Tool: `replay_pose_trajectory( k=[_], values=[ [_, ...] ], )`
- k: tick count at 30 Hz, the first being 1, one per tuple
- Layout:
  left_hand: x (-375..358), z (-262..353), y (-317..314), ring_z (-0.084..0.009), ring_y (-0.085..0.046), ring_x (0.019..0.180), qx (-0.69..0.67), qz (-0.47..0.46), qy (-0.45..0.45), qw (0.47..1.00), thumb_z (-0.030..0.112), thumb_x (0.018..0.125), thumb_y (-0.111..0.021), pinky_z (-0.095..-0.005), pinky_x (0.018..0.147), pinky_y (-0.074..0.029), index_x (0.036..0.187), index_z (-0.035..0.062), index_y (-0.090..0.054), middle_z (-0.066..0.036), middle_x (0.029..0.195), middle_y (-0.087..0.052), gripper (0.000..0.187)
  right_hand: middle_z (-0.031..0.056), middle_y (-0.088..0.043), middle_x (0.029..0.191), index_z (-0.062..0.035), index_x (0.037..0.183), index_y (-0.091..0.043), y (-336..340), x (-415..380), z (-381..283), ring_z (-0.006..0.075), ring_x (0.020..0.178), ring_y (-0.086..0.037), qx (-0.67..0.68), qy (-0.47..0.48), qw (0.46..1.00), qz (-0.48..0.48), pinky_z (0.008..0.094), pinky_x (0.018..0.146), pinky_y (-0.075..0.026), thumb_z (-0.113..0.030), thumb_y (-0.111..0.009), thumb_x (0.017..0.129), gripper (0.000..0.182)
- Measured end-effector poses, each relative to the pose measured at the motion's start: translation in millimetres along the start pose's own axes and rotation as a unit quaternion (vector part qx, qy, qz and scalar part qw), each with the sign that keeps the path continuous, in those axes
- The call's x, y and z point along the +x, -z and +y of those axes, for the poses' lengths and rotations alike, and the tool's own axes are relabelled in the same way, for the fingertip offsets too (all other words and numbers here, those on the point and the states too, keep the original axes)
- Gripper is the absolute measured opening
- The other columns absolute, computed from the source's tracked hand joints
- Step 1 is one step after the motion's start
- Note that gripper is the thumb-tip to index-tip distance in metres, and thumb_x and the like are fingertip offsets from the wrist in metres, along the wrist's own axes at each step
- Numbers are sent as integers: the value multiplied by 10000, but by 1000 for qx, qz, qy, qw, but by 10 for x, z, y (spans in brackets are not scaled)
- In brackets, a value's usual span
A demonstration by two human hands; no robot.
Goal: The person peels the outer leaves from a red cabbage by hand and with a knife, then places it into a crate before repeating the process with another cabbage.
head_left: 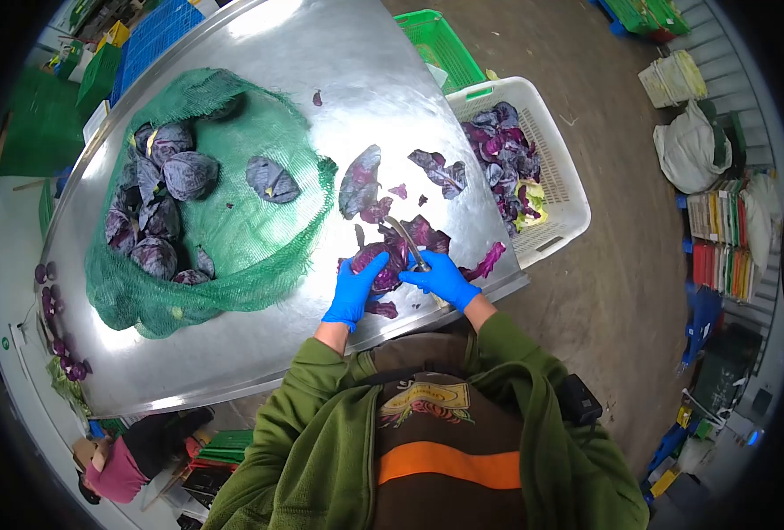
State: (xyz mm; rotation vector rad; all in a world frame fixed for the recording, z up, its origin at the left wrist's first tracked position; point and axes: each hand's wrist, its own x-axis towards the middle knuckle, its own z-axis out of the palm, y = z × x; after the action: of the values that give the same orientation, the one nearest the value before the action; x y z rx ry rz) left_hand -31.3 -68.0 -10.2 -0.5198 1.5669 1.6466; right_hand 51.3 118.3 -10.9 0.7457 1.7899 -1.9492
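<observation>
Both of my hands wear blue gloves and are at the near edge of the metal table. My left hand (352, 290) is closed around the side of a red cabbage (377, 266). My right hand (443, 279) grips a knife (403, 238), its curved blade pointing up and away beside the cabbage. Loose purple leaves lie around the cabbage, with a large outer leaf (360, 183) just beyond it and another leaf (441, 172) to the right. To the left, a green mesh net (259, 243) is spread open with several whole red cabbages (190, 175) on it.
A white crate (562, 194) holding purple leaves stands against the right of the metal table (357, 97). Behind it is a green crate (434, 44). A person (122, 464) is beyond the table at the lower left. Shelves with colored folders (723, 238) line the right wall.
</observation>
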Motion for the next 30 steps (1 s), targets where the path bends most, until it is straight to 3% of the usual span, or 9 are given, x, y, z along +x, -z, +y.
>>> replay_pose_trajectory(
  k=[3, 5, 8, 15, 19, 21, 23, 25, 30],
  values=[
    [-37, 13, -52, -223, -660, 979, 20, 1, -20, 1000, 311, 761, -849, -334, 835, -566, 1236, -72, -500, -180, 1139, -629, 702, 25, -611, 732, -43, 894, -595, -52, 64, 83, 81, 640, -578, -33, 37, 999, 15, 255, 528, -485, -250, -813, 794, 317],
    [-27, -27, -51, -220, -663, 976, 30, 13, -46, 998, 310, 772, -840, -335, 834, -567, 1227, -70, -509, -179, 1128, -636, 679, 31, -580, 710, -26, 894, -610, -124, 113, 147, 90, 588, -553, -161, 194, 961, 114, 276, 522, -474, -234, -812, 777, 312],
    [-8, -50, -59, -216, -669, 958, 75, 28, -74, 994, 305, 800, -818, -328, 820, -568, 1214, -59, -524, -175, 1115, -644, 626, 37, -581, 690, -14, 903, -619, -190, 147, 139, 96, 564, -547, -31, 19, 988, 151, 283, 524, -468, -215, -791, 796, 286],
    [-67, 161, 26, -220, -672, 999, -69, -31, 30, 997, 262, 824, -794, -345, 827, -601, 1263, 6, -527, -156, 1163, -630, 574, 55, -604, 700, -15, 910, -636, -101, 153, 83, 115, 552, -559, 52, 91, 989, 107, 285, 519, -474, -186, -703, 875, 187],
    [1, 119, 14, -212, -633, 1073, -34, -62, -65, 995, 231, 803, -815, -333, 911, -545, 1345, -10, -485, -149, 1211, -620, 678, 79, -623, 739, -18, 976, -632, 211, 293, -114, 170, 655, -620, -86, 82, 960, 253, 323, 627, -513, -249, -747, 852, 286],
    [23, 69, -21, -212, -616, 1102, 13, -46, -124, 991, 222, 790, -827, -330, 944, -521, 1368, -16, -471, -148, 1229, -616, 719, 97, -635, 772, -23, 1017, -655, 111, 122, -351, 194, 739, -637, -212, 240, 855, 408, 349, 709, -519, -293, -765, 833, 345],
    [91, 63, -12, -216, -589, 1139, 95, -19, -199, 975, 216, 766, -848, -329, 986, -479, 1376, -22, -460, -156, 1256, -601, 761, 93, -662, 826, 5, 1137, -629, 106, 81, -323, 175, 748, -651, -112, 146, 966, 179, 327, 711, -527, -317, -797, 806, 491],
    [135, 21, -8, -227, -581, 1149, 89, -26, -196, 976, 240, 740, -870, -339, 985, -484, 1379, -19, -451, -161, 1288, -574, 806, 84, -664, 824, 14, 1100, -631, 4, 53, -294, 136, 684, -643, -36, 60, 995, 78, 286, 644, -534, -270, -815, 789, 459],
    [48, 60, -83, -244, -551, 1176, 162, -10, -230, 960, 265, 689, -902, -355, 1014, -463, 1383, -12, -439, -158, 1297, -509, 879, 68, -647, 763, 0, 999, -647, -41, 79, -260, 111, 618, -627, -6, 35, 995, 92, 263, 570, -528, -190, -794, 784, 323]
  ],
)
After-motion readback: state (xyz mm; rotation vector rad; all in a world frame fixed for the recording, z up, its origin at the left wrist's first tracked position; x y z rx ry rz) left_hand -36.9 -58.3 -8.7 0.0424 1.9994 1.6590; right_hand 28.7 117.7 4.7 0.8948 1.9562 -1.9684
